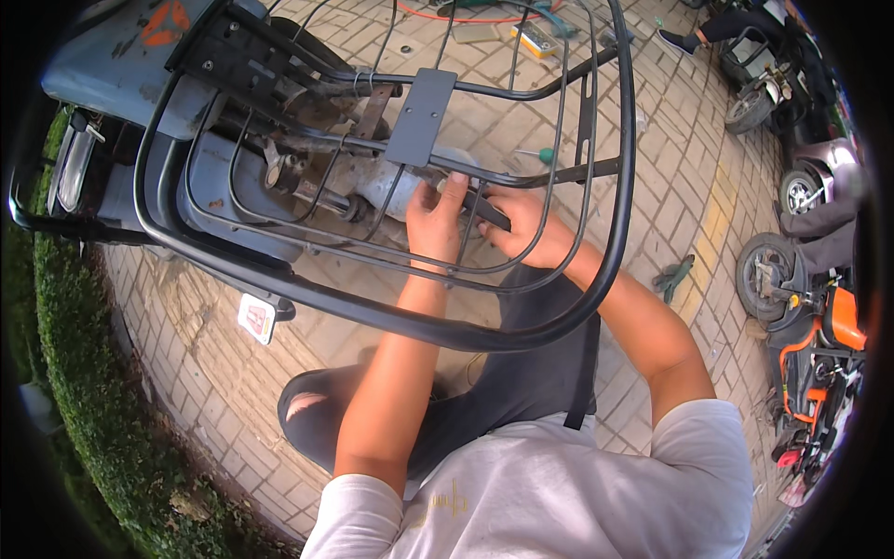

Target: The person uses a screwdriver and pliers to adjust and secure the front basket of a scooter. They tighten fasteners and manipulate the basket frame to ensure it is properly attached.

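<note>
In front of me is a grey scooter (pixel 233 177) with a black wire rack (pixel 447 328) and its dark flat plate (pixel 421 116). Both of my hands are seen through the rack's wires, beside a dusty light-grey metal housing (pixel 389 190). A dark bar-shaped piece (pixel 488 212) is gripped by my right hand (pixel 526 225), its fingers bent round the near end. Close to the far end of that piece, my left hand (pixel 434 225) is closed with the thumb raised against the housing; what its fingertips hold is hidden.
On the paving lie a green-handled screwdriver (pixel 546 155), a dark green glove (pixel 674 278) and a yellow box-shaped thing (pixel 535 40). Parked scooters (pixel 765 275) line the right side, with another person's foot (pixel 678 41) nearby. A hedge (pixel 93 401) runs along the left.
</note>
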`<state>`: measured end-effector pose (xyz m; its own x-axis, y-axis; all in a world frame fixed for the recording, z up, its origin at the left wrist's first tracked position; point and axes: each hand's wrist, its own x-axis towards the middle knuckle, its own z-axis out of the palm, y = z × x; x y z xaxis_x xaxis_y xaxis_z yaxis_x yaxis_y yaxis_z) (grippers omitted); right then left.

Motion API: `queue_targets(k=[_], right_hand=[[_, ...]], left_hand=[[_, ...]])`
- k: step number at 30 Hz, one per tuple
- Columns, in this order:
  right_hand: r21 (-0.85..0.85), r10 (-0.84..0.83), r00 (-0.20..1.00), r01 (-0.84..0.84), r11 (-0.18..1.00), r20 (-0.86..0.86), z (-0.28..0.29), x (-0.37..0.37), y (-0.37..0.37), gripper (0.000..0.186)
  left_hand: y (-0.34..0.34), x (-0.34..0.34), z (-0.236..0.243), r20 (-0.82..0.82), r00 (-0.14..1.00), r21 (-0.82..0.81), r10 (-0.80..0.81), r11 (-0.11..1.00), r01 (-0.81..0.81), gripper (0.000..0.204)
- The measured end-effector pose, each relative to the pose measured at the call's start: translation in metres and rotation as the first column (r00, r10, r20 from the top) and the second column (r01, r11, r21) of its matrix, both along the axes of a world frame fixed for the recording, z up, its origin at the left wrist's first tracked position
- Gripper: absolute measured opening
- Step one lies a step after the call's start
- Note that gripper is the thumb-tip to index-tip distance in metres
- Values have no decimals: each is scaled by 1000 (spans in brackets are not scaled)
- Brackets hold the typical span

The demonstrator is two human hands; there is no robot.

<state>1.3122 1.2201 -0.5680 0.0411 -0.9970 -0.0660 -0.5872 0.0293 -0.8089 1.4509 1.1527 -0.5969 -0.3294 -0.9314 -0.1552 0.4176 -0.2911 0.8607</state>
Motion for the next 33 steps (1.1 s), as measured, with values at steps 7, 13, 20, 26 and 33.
queue_targets(k=[7,13,20,26,33], right_hand=[[442,-351,309,-304,844,884,5,26,38,25],[210,-205,62,-477,854,977,0,46,38,41],[473,-414,256,-250,845,874,45,87,37,49],[462,-401,289,-186,867,869,61,114,21,53],[470,-432,264,-100,877,862,65,128,3,51]], left_hand=[[22,55,36,323,899,108,-296,955,275,38],[18,88,51,331,863,148,-382,924,353,44],[8,98,66,269,901,133,-341,939,316,35],[-11,107,74,95,927,256,-364,908,330,21],[-32,110,75,21,912,277,-409,879,388,28]])
